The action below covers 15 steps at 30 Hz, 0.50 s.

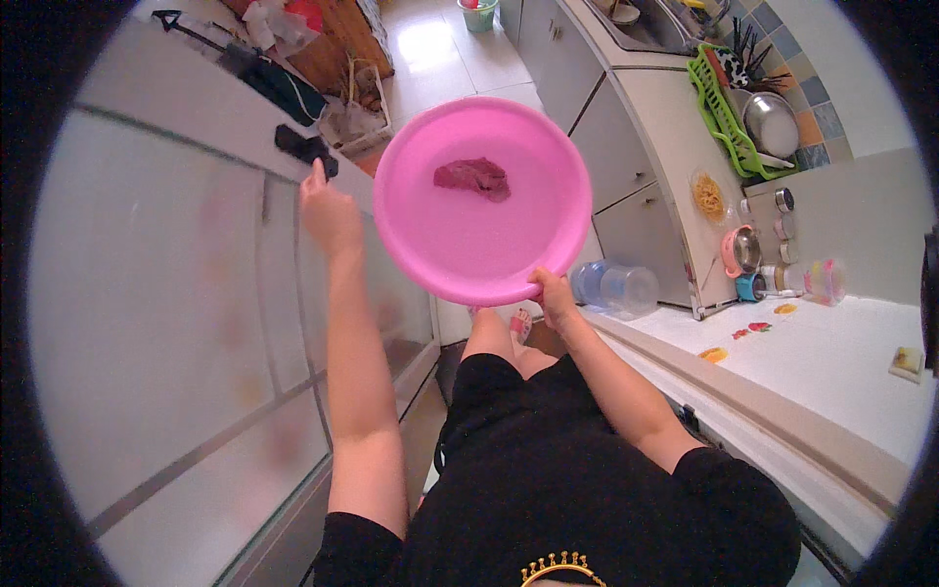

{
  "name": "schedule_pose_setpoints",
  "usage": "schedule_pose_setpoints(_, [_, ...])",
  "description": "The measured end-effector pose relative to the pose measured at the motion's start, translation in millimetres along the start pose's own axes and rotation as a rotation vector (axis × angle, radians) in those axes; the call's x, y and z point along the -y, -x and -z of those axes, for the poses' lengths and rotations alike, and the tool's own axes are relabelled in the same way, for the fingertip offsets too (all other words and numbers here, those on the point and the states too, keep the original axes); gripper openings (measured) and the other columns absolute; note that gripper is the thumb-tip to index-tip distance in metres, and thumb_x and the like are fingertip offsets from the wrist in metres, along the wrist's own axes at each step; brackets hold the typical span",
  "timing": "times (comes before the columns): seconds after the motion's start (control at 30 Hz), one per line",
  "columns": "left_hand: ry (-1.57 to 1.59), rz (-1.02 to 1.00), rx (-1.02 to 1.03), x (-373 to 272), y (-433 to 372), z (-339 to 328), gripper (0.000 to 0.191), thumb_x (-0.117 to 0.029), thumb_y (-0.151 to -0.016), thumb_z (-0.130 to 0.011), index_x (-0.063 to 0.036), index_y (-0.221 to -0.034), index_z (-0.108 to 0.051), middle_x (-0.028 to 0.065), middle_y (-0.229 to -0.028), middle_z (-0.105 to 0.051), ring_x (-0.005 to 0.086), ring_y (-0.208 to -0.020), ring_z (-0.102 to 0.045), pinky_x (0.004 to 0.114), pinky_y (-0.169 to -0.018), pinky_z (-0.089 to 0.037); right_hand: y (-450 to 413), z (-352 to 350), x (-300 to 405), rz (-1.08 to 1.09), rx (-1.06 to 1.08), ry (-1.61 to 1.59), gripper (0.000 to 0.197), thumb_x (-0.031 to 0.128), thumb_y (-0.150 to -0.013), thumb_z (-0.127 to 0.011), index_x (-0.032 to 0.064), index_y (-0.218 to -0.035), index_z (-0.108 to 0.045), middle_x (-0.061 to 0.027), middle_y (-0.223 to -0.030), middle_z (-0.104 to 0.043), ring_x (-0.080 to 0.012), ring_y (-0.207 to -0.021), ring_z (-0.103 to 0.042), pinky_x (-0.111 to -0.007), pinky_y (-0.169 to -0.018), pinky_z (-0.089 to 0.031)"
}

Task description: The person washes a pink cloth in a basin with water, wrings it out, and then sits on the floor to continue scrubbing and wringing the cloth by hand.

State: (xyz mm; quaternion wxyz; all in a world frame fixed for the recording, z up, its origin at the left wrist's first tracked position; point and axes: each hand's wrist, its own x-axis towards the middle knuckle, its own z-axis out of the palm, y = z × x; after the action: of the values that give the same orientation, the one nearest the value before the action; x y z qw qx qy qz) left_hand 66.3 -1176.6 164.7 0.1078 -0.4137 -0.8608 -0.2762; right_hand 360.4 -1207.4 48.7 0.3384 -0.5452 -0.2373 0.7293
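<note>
My right hand grips the near rim of a round pink plastic basin, thumb on top of the edge. Inside the basin lies a dark red piece of what looks like raw meat. The basin is held out in front of my knees, above the floor. My left hand is raised at the frosted glass door panel, one finger against a black handle-like object. The other fingers are turned away, so their grip is hidden.
On the right, a kitchen counter carries a green dish rack, a plate of yellow strips and a pink-rimmed bowl. Plastic water jugs stand below it. A folded umbrella and a white crate are ahead left.
</note>
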Motion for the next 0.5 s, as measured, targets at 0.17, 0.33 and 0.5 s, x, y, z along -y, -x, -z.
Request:
schedule_pose_setpoints(0.17, [0.038,-0.065,0.028,-15,20,-8,0.044,0.002,-0.073,-0.044,-0.0095,-0.115,-0.051,0.0123,-0.103,-0.055,0.0276,-0.09,-0.055,0.035,-0.074,-0.046,37,22,-31,-0.02,-0.058,0.048,0.019,0.013,-0.065,-0.054,0.0031,-0.081,-0.05,-0.0033,-0.072,-0.049,-0.0132,-0.06,-0.049,-0.028,-0.054,-0.042])
schedule_pose_setpoints(0.33, [0.047,-0.089,0.164,-52,43,4,0.039,0.001,-0.076,-0.043,-0.0094,-0.113,-0.052,0.0124,-0.096,-0.055,0.0284,-0.082,-0.056,0.035,-0.068,-0.045,64,55,-69,0.032,-0.026,0.056,0.021,0.016,-0.065,-0.055,0.0057,-0.083,-0.051,-0.0023,-0.07,-0.049,-0.0116,-0.058,-0.045,-0.026,-0.05,-0.038])
schedule_pose_setpoints(0.5, [0.212,-0.257,0.141,-69,72,5,0.038,0.0,-0.076,-0.044,-0.0073,-0.112,-0.052,0.0131,-0.094,-0.053,0.0297,-0.083,-0.054,0.036,-0.069,-0.044,117,62,-87,0.04,-0.158,0.037,0.008,0.012,-0.066,-0.053,0.0055,-0.07,-0.051,0.0004,-0.059,-0.045,-0.0108,-0.054,-0.044,-0.026,-0.049,-0.036])
